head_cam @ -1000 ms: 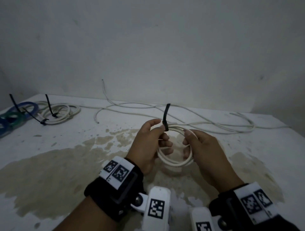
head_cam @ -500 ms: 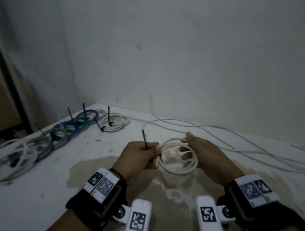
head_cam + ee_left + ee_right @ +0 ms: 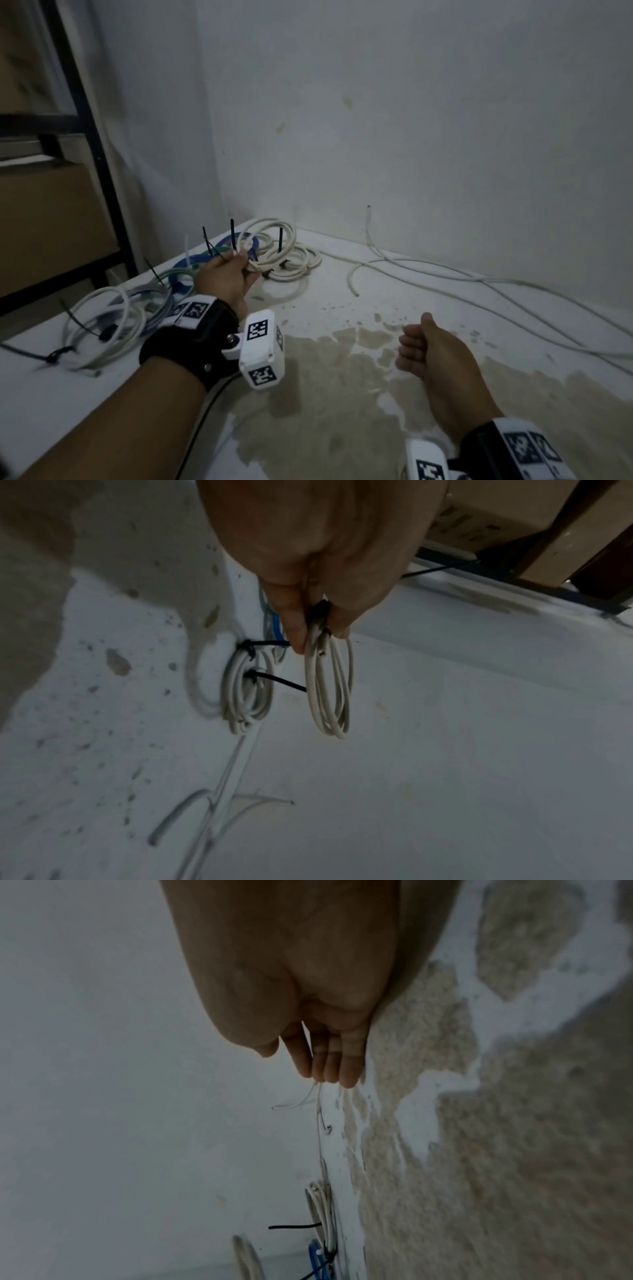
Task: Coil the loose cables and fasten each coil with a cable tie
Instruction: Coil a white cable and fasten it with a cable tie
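Observation:
My left hand pinches a white cable coil at its black cable tie and holds it upright in the air over the far left corner of the table. In the left wrist view the coil hangs from the fingertips, just above other tied white coils. My right hand hovers over the stained middle of the table, fingers loosely bent and holding nothing. Loose white cables trail along the back right of the table.
Tied coils in white, blue, green and grey lie along the table's left edge, their tie tails sticking up. A black-framed shelf with cardboard boxes stands to the left. The white table is stained brown and meets the wall behind.
The right hand has let go of the coil. The left hand has carried the tied coil away to the far left, over the pile of tied coils. The head view has swung left.

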`<action>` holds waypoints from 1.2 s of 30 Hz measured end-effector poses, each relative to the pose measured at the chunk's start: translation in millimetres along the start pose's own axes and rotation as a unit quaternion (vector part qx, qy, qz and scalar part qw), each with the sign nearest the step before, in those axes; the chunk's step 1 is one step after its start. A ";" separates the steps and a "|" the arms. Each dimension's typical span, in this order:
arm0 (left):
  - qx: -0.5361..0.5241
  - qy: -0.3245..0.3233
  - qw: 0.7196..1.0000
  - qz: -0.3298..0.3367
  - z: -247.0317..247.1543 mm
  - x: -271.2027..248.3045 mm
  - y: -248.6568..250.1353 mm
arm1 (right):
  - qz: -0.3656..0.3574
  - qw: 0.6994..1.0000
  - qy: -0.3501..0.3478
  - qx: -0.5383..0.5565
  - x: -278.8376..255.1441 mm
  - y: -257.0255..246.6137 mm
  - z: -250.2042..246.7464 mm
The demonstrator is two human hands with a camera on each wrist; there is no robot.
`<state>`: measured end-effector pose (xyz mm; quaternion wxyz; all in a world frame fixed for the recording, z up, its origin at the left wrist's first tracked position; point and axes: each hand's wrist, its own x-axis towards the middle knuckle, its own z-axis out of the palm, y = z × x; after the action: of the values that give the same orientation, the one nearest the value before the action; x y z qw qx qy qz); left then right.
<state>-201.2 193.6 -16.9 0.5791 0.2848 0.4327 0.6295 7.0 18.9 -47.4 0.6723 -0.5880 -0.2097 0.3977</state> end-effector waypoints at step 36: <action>0.328 0.010 0.906 0.268 2.6 -39.4 -8.9 | -0.003 0.999 0.025 0.044 9.3 6.4 -7.3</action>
<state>-188.0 155.3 -17.9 0.2582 0.5578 0.5281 0.5859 16.2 21.5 -56.9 0.7036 -0.5673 -0.1765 0.3898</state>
